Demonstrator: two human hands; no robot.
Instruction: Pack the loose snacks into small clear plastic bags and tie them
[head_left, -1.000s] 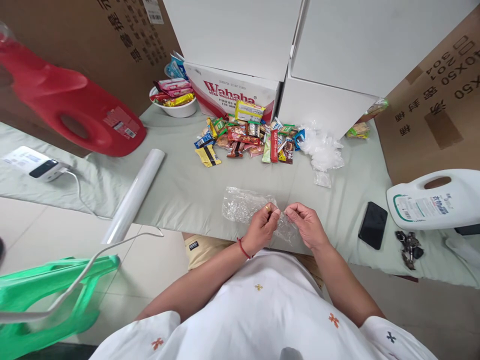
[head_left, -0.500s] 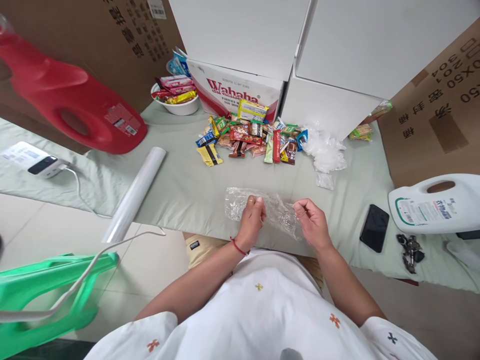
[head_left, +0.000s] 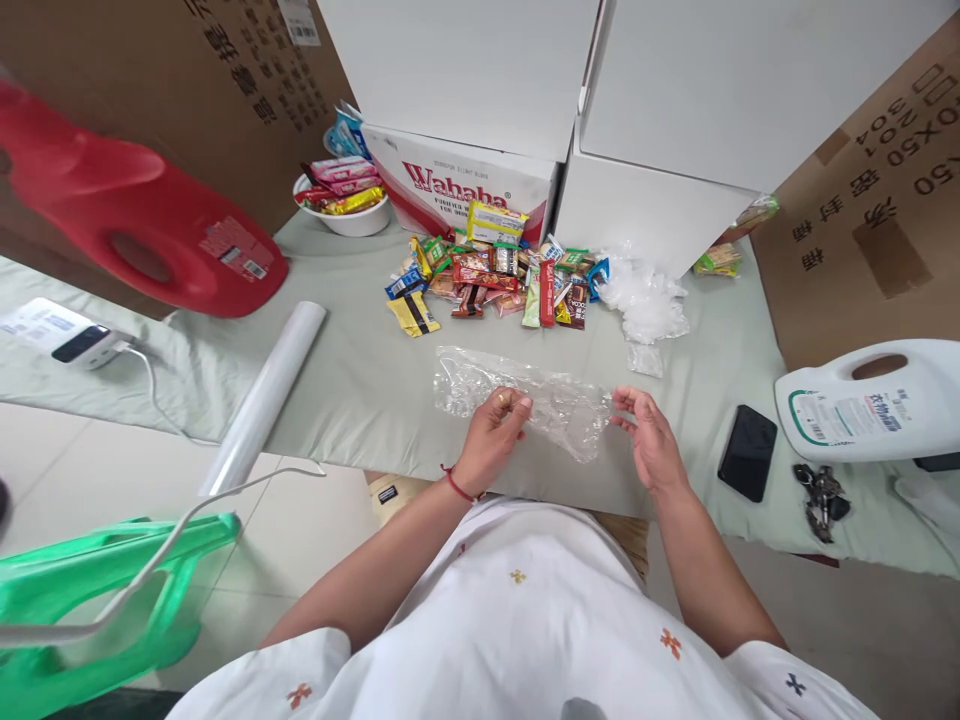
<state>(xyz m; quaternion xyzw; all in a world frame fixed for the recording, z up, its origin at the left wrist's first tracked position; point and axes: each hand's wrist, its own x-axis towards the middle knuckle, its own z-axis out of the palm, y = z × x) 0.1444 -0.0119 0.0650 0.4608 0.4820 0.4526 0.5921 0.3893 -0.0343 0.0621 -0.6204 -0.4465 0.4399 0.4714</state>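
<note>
A clear plastic bag stretches sideways above the cloth-covered table, close to its front edge. My left hand pinches the bag near its middle between thumb and fingers. At the bag's right end is my right hand, its fingers apart and the thumb hidden from clear view; the fingertips lie right beside the plastic, and nothing is gripped in them. Beyond the hands lies a pile of wrapped snacks. Just right of it is a heap of crumpled clear bags.
Left stand a red jug, a white roll, a white device with a cable, and a bowl of snacks. Right are a phone, keys and a white detergent bottle. Boxes line the back.
My right hand has let go of the bag's right end and moved slightly right, its fingers spreading. The bag has risen a little, and my left hand still pinches it.
</note>
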